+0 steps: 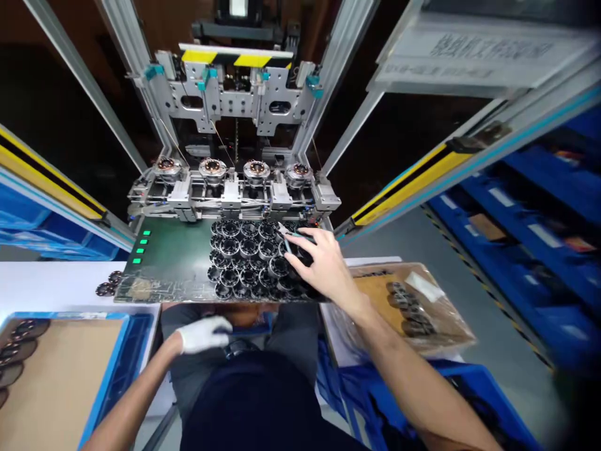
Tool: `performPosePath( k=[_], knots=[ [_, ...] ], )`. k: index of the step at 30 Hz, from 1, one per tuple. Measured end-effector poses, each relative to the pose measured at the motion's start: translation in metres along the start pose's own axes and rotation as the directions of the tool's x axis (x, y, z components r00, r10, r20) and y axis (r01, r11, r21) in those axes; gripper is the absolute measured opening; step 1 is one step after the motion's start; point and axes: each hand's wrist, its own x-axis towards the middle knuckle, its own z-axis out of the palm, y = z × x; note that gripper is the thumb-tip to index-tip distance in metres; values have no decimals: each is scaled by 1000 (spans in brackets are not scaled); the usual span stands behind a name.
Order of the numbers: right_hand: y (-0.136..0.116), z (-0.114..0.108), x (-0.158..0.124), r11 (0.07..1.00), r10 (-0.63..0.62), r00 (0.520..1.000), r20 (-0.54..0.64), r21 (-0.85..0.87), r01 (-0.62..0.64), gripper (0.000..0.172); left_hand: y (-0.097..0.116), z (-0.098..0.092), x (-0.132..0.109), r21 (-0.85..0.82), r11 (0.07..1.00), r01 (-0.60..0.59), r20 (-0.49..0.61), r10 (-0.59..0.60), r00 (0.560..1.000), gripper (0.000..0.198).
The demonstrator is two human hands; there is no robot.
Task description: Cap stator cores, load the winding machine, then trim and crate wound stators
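My right hand (pixel 322 258), bare, reaches over the right part of the green work plate (pixel 176 250). Its fingers are around the pale blue handles of small cutting pliers (pixel 283 230), whose metal jaws point away from me. Beneath the pliers, rows of black ring-shaped motor stators (pixel 248 248) stand close together and stacked; the hand hides some of them. My left hand (pixel 204 334), in a white glove, hangs above my lap below the plate's front edge. Its fingers are loosely stretched, and nothing shows in them.
Behind the plate, a winding machine (pixel 230 106) carries several stators with copper wire (pixel 256 168). Green lit buttons (pixel 141 248) line the plate's left side. A blue-rimmed tray (pixel 56 376) lies left, a cardboard box (pixel 375 294) with parts right, a blue bin (pixel 498 388) below it.
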Motion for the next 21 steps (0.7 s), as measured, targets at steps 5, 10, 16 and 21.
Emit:
performPosePath(
  k=[5, 10, 16, 21],
  knots=[
    [-22, -30, 92, 981, -186, 973, 136, -38, 193, 48, 33, -100, -107, 157, 986, 58, -438, 16, 899, 46],
    [-72, 8, 235, 954, -94, 933, 347, -236, 184, 39, 80, -285, -118, 437, 740, 511, -876, 221, 429, 58],
    [-85, 76, 318, 892, 36, 888, 459, -415, 179, 40, 47, -393, -37, 477, 646, 596, -845, 151, 513, 55],
    [-88, 79, 328, 851, 29, 868, 496, -467, 239, 32, 19, -408, -4, 520, 651, 553, -817, 189, 545, 46]
  ],
)
